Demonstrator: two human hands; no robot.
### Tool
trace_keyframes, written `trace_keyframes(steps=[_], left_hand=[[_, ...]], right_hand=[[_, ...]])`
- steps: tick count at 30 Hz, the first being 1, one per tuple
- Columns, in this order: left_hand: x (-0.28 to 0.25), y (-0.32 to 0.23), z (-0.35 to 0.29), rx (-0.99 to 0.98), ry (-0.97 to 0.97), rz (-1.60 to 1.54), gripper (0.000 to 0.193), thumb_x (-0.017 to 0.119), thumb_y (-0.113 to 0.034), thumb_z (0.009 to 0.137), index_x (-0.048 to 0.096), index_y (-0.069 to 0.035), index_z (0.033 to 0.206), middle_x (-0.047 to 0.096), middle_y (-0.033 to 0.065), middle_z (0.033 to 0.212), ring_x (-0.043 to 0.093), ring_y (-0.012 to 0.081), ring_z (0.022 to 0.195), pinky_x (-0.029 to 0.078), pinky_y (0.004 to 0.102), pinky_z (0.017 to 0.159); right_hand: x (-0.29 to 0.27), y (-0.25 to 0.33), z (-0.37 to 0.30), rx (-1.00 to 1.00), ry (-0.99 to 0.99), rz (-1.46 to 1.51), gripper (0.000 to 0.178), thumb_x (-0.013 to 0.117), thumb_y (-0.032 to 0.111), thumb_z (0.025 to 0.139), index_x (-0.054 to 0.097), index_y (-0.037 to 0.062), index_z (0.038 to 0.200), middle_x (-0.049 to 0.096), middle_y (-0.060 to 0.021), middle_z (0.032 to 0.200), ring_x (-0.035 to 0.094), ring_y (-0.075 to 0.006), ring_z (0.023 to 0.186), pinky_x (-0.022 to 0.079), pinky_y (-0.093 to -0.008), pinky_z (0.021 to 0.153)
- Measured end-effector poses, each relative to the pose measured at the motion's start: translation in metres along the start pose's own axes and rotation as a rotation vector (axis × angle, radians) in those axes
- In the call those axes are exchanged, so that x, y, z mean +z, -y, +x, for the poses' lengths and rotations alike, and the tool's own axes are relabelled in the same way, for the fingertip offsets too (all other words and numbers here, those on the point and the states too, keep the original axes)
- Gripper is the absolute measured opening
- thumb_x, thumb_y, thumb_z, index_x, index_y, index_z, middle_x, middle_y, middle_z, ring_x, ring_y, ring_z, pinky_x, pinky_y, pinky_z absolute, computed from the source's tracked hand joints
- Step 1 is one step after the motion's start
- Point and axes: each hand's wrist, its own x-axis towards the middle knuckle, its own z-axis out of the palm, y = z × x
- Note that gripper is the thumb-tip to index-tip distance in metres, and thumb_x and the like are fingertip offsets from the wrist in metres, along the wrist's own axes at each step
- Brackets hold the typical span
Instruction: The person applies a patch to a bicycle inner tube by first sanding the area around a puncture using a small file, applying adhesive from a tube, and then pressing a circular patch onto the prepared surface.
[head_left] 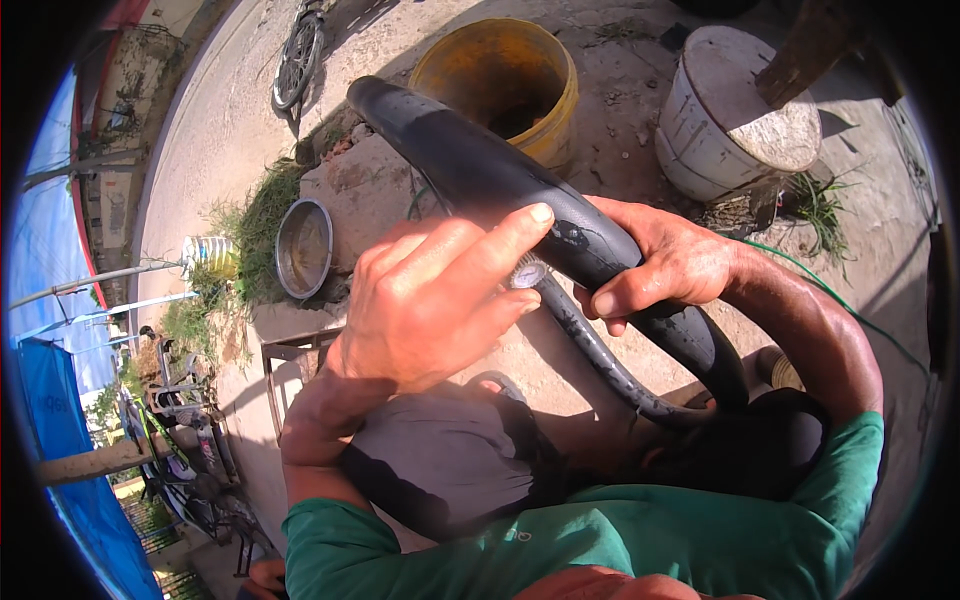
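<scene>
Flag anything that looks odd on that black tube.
The black tube looks unevenly swollen: the stretch in the right hand is much fatter than its lower run, though nearness to the camera may exaggerate this. Wet-looking patches also mark its surface.

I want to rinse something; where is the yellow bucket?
In the head view, the yellow bucket stands at the top centre, just beyond the black tube and left of the white drum.

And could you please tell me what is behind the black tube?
Behind the tube stands a yellow bucket; its lower left side is covered and cannot be seen.
</scene>
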Motion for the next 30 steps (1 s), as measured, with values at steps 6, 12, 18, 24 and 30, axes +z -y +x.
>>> trace_keyframes(steps=[6, 12, 18, 24, 30], left_hand=[[0.0, -0.001, 0.001, -0.004, 0.01, 0.056, 0.072, 0.09, -0.015, 0.072, 0.066, -0.009, 0.14, 0.072, 0.0104, 0.095, 0.07, 0.0271, 0.078, 0.056, 0.0385, 0.071], [0.0, -0.002, 0.002, -0.015, 0.017, 0.062, 0.072, 0.089, -0.014, 0.073, 0.066, -0.009, 0.141, 0.068, 0.0089, 0.088, 0.068, 0.0264, 0.076, 0.055, 0.0385, 0.07], [-0.001, -0.001, 0.004, 0.018, 0.015, 0.064, 0.071, 0.089, -0.014, 0.073, 0.066, -0.008, 0.14, 0.068, 0.0093, 0.088, 0.068, 0.0264, 0.075, 0.055, 0.0384, 0.07], [0.006, 0.002, 0.001, 0.016, -0.105, -0.083, 0.071, 0.091, -0.013, 0.076, 0.064, -0.005, 0.141, 0.071, 0.0108, 0.093, 0.068, 0.0216, 0.076, 0.056, 0.0333, 0.068], [-0.006, -0.013, 0.017, -0.247, -0.421, -0.584, 0.091, 0.066, -0.067, 0.094, 0.048, 0.001, 0.151, 0.07, 0.0123, 0.113, 0.065, 0.019, 0.103, 0.051, 0.0346, 0.094]], right_hand=[[-0.001, 0.0, 0.001, 0.002, -0.004, -0.001, 0.068, 0.074, 0.012, 0.086, 0.043, 0.003, 0.145, 0.059, -0.0077, 0.105, 0.065, -0.0147, 0.078, 0.057, -0.0308, 0.073], [-0.001, -0.002, 0.002, 0.001, -0.015, 0.003, 0.067, 0.075, 0.013, 0.086, 0.043, 0.0026, 0.144, 0.06, -0.0079, 0.105, 0.066, -0.0145, 0.077, 0.058, -0.0305, 0.074], [-0.003, -0.004, 0.001, 0.01, -0.022, -0.007, 0.067, 0.076, 0.014, 0.086, 0.044, 0.0025, 0.143, 0.06, -0.008, 0.106, 0.067, -0.0149, 0.078, 0.058, -0.0307, 0.075], [-0.001, -0.003, 0.002, -0.005, 0.014, 0.061, 0.071, 0.075, 0.009, 0.085, 0.042, 0.0025, 0.148, 0.059, -0.0076, 0.109, 0.064, -0.014, 0.082, 0.058, -0.0308, 0.075], [0.001, -0.007, 0.007, -0.028, 0.022, 0.062, 0.071, 0.075, 0.009, 0.085, 0.042, 0.0026, 0.147, 0.06, -0.0079, 0.109, 0.065, -0.0148, 0.086, 0.058, -0.0313, 0.075]])
